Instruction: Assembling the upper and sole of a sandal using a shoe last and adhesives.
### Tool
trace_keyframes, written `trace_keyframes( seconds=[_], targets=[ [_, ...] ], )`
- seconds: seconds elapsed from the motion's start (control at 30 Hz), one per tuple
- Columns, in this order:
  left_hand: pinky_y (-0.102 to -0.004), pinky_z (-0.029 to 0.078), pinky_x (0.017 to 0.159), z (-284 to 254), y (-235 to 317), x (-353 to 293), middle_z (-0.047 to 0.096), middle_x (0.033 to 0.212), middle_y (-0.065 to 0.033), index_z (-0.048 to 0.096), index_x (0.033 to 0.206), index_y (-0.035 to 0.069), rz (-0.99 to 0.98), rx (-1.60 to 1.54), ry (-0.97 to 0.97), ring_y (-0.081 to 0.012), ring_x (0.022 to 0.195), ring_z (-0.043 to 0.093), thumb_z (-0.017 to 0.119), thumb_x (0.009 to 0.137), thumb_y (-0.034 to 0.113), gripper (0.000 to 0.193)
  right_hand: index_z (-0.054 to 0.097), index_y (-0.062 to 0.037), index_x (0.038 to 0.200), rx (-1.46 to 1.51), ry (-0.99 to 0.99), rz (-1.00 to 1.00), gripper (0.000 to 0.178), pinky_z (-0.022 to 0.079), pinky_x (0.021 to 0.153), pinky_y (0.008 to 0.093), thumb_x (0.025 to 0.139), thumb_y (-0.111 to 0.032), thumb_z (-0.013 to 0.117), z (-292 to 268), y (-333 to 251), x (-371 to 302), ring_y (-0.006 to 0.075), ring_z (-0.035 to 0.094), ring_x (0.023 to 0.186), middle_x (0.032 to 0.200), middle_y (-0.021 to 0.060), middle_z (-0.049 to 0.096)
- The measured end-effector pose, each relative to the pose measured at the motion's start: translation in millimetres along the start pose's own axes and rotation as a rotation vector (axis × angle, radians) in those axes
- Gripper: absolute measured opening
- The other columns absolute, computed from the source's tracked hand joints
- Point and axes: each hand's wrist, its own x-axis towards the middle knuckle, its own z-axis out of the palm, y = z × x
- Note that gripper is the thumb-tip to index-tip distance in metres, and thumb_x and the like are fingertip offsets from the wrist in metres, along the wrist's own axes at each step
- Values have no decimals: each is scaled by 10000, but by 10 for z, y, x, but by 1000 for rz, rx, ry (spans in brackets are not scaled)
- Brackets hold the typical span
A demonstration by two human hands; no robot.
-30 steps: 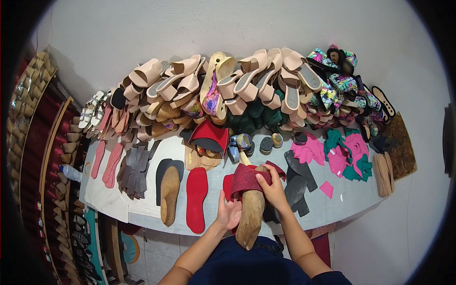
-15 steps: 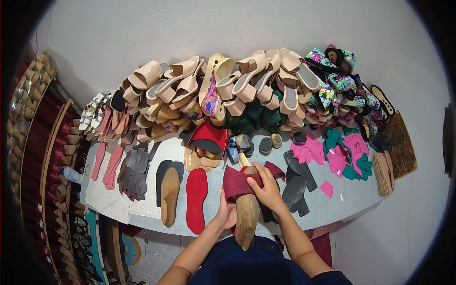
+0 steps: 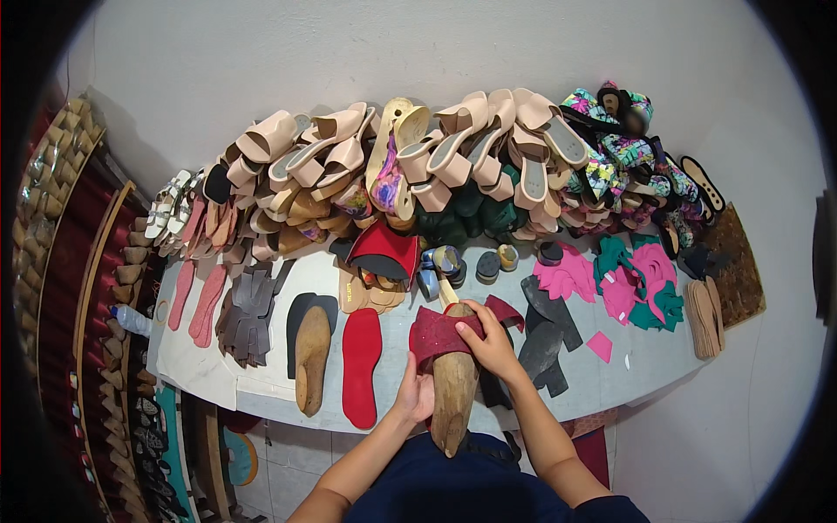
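A wooden shoe last [image 3: 455, 397] is tilted over the table's near edge, its narrow end toward me. Across it lies a dark red, glittery shoe upper [image 3: 436, 340], with one flap sticking out on the right. My left hand [image 3: 417, 392] supports the last from the left; its thumb touches the upper's lower edge and its other fingers are hidden underneath. My right hand [image 3: 491, 346] is closed over the upper from the right, thumb on top, pressing it to the last. Just left lies a red insole [image 3: 360, 366], and beyond it a second wooden last [image 3: 312, 362] on dark sole pieces.
Beige heeled sandals [image 3: 449, 166] are heaped along the table's back. Dark cut pieces [image 3: 545, 349] lie right of my hands, with pink scraps [image 3: 565, 277] beyond. Stacked insoles [image 3: 703, 321] stand at the right edge. A rack of lasts [image 3: 113, 349] stands on the left.
The upper's left side has been drawn down and now lies more rounded against the last. My right thumb has shifted slightly to the right; the last stays almost in place.
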Motion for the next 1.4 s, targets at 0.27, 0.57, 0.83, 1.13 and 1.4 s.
trace_keyframes(
  seconds=[0.27, 0.57, 0.83, 1.13, 1.4],
  targets=[
    [-408, 361, 921, -231, -49, 18, 467, 1178, -164, 360, 1222, 23, -104, -233, 14, -282, 1090, 456, 433, 857, 408, 535, 428, -51, 1191, 109, -4, -11, 441, 331, 896, 309, 792, -185, 560, 19, 90, -25, 239, 457, 1023, 1080, 138, 472],
    [-376, 442, 846, -328, 61, 106, 540, 1073, -137, 453, 1115, 16, -75, -34, 130, -244, 963, 549, 426, 875, 236, 326, 418, -32, 1183, 225, -34, -29, 429, 316, 905, 282, 785, -117, 552, 39, 162, -15, 181, 435, 1030, 1091, 98, 455],
    [-354, 454, 847, -125, 142, 93, 504, 1117, -94, 429, 1119, 29, 136, 177, 91, -202, 1027, 510, 363, 904, 148, 255, 383, -39, 1176, 607, -74, 42, 462, 345, 873, 255, 746, -48, 551, 57, 42, -35, 120, 436, 1003, 1079, 57, 449],
    [-301, 334, 933, -86, 228, 82, 482, 1156, -81, 400, 1191, 30, 81, 430, 60, -166, 1115, 421, 433, 884, 192, 348, 391, -49, 1149, 657, -45, 26, 465, 332, 886, 258, 715, -76, 554, 63, 74, -50, 138, 446, 991, 1058, 55, 455],
    [-263, 332, 922, 5, 270, 111, 481, 1157, -58, 395, 1217, 15, 325, 684, 95, -139, 1091, 434, 461, 869, 117, 369, 475, -45, 1155, 381, 40, -95, 451, 349, 855, 252, 716, -63, 576, 85, 64, -32, 153, 472, 959, 1010, 62, 499]
  ],
)
